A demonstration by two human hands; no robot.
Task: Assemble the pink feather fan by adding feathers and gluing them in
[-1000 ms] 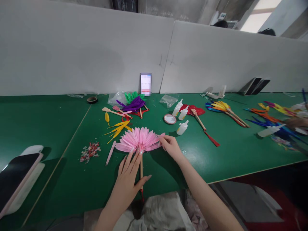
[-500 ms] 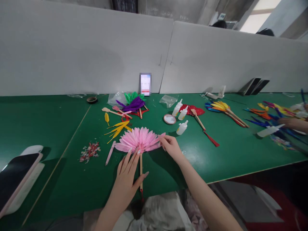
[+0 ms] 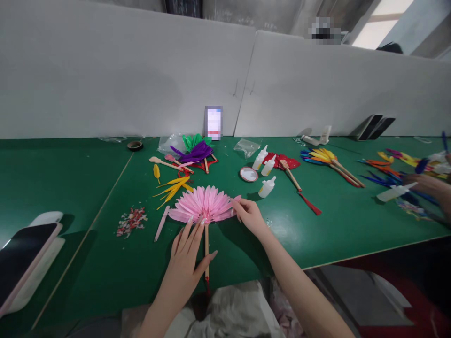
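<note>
A pink feather fan lies spread on the green table, its wooden handle pointing toward me. My left hand rests with fingers extended on the base of the feathers, thumb beside the handle. At the fan's right edge, my right hand pinches a pink feather between thumb and fingertips. A loose pink strip lies left of the fan. Yellow feathers are just behind it.
White squeeze bottles and a round dish stand behind my right hand. A red fan and a multicoloured fan lie farther right. Another person's hand is at the far right. Scraps and a phone are left.
My hands and the pink fan have hardly moved. At the far right, the other person's hand has shifted slightly, and a dark blue feather now shows above it.
</note>
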